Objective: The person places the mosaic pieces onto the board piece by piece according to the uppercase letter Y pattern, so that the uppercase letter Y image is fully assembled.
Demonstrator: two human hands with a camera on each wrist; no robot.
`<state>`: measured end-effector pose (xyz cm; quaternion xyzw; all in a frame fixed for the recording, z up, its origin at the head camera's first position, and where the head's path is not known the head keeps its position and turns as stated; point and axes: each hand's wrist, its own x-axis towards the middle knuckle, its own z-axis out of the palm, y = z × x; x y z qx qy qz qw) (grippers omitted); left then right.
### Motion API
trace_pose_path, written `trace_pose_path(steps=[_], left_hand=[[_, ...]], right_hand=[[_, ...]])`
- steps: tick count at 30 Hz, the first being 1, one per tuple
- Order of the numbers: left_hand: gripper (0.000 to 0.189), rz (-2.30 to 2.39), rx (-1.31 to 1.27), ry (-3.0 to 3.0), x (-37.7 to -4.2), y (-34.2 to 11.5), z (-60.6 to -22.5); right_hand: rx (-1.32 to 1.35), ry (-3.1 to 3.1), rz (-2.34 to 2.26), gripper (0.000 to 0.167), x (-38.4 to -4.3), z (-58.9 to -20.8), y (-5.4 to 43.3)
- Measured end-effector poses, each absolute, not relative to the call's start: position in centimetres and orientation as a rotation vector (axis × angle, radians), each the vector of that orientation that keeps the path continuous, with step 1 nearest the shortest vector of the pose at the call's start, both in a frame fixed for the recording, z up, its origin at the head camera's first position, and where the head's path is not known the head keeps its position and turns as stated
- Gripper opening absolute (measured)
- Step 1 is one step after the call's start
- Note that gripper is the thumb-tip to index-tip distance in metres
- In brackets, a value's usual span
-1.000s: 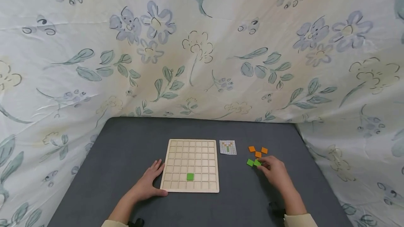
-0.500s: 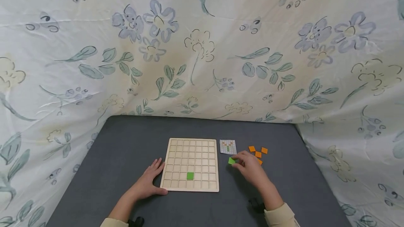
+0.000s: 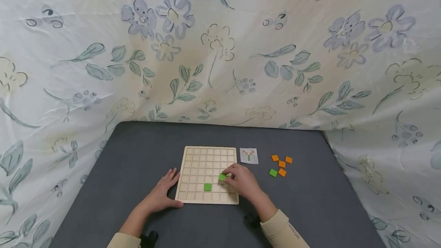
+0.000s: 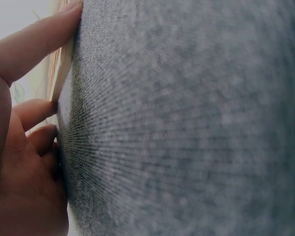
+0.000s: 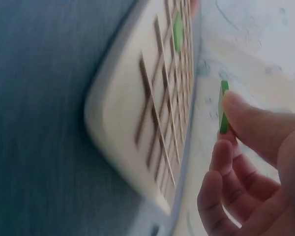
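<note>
Grid board point(image 3: 193, 165) lies flat before you, your left hand point(image 3: 159, 192) at its 8 o'clock side, fingers and thumb spread wide, touching the edge. Seated green tile point(image 3: 207, 187) sits near the board's 6 o'clock. At 2 o'clock from it, your right hand point(image 3: 244, 181) pinches a held green tile point(image 3: 222, 177) above the board. Step looks like copying the pattern card point(image 3: 249, 156), board's 2 o'clock; next likely calls for lowering flat into the cell point(image 3: 208, 179) at the seated one's 12 o'clock. Spare green tile point(image 3: 273, 172), orange tiles point(image 3: 281, 164): 3 o'clock.
</note>
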<state>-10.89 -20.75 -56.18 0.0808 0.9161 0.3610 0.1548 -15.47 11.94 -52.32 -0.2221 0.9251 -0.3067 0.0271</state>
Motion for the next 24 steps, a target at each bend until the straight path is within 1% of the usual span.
trace_pose_path(steps=[7, 10, 17, 24], left_hand=[[0.119, 1.007, 0.252, 2.631, -11.0, -20.7, -55.8], [0.118, 1.002, 0.251, 2.631, -10.9, -20.7, -55.9], [0.118, 1.024, 0.241, 2.615, -10.8, -20.6, -55.9], [0.118, 1.018, 0.252, 2.629, -11.2, -20.9, -56.3]], right_hand=[[-0.642, 2.802, -0.885, 0.023, -16.1, -53.6, 8.6], [-0.625, 2.795, -0.851, 0.022, -16.3, -54.0, 7.7], [-0.598, 2.802, -0.785, 0.021, -16.6, -54.2, 6.3], [-0.602, 2.778, -0.816, 0.026, -16.9, -53.9, 5.8]])
